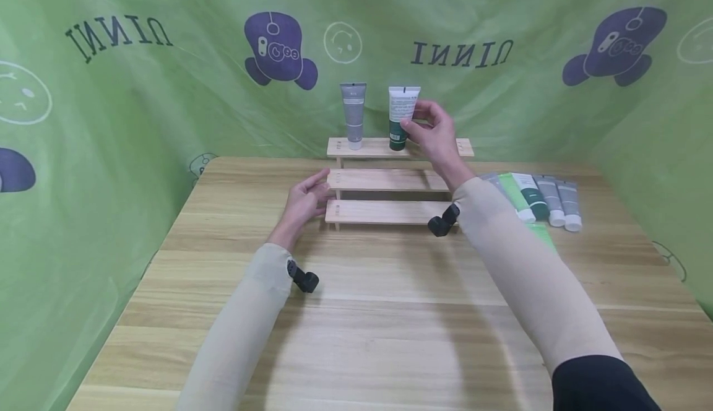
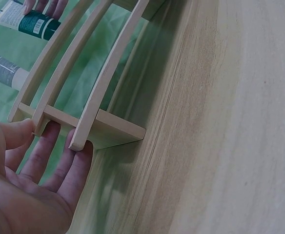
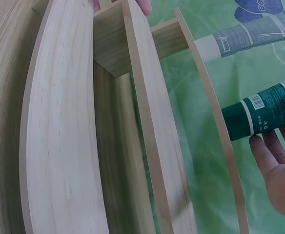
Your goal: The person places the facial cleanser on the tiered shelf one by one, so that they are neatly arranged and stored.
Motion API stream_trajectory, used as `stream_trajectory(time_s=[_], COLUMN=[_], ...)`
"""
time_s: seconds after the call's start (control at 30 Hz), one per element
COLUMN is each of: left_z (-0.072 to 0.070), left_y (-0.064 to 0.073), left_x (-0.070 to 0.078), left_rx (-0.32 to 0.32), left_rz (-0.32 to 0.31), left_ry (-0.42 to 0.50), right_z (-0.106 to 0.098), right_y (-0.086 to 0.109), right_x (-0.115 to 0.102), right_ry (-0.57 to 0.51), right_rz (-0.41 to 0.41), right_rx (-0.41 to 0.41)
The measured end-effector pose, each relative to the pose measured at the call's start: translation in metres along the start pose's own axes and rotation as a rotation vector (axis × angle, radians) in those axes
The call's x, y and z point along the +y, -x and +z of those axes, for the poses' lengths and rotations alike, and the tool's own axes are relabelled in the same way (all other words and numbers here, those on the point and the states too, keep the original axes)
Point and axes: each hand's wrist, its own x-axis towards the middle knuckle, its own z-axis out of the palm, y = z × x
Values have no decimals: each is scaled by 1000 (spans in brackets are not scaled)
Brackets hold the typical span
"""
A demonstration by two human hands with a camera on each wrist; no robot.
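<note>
A three-step wooden display rack [image 1: 390,179] stands at the back of the table. At its left end is my left hand [image 1: 306,202]; in the left wrist view its thumb [image 2: 20,134] and fingers grip the shelf ends. My right hand [image 1: 437,132] pinches a white-and-green squeeze tube [image 1: 402,117] by its right side, thumb in front. The tube is upright, its dark green cap at the top shelf [image 1: 373,147]. Left of it a grey squeeze tube [image 1: 353,114] stands cap down on the same shelf. In the right wrist view, fingers [image 3: 279,151] lie against the green part.
Several tubes lie on the table right of the rack: a green tube [image 1: 515,196], another white-and-green tube [image 1: 530,194] and grey ones [image 1: 568,203]. My right forearm partly covers this group. A green printed curtain [image 1: 184,95] hangs close behind the rack and along both sides.
</note>
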Motion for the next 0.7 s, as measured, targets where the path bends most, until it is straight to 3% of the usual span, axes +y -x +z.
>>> stream_trajectory(time_s=[0.53, 0.7], left_z=[2, 1], left_y=[0, 0], left_x=[-1, 0], left_rx=[0, 3], left_rz=[-1, -2], left_ry=[27, 15], right_z=[-11, -19], right_y=[9, 15], right_x=[0, -2], right_ry=[32, -4], right_rz=[-2, 2], right_rx=[-13, 4])
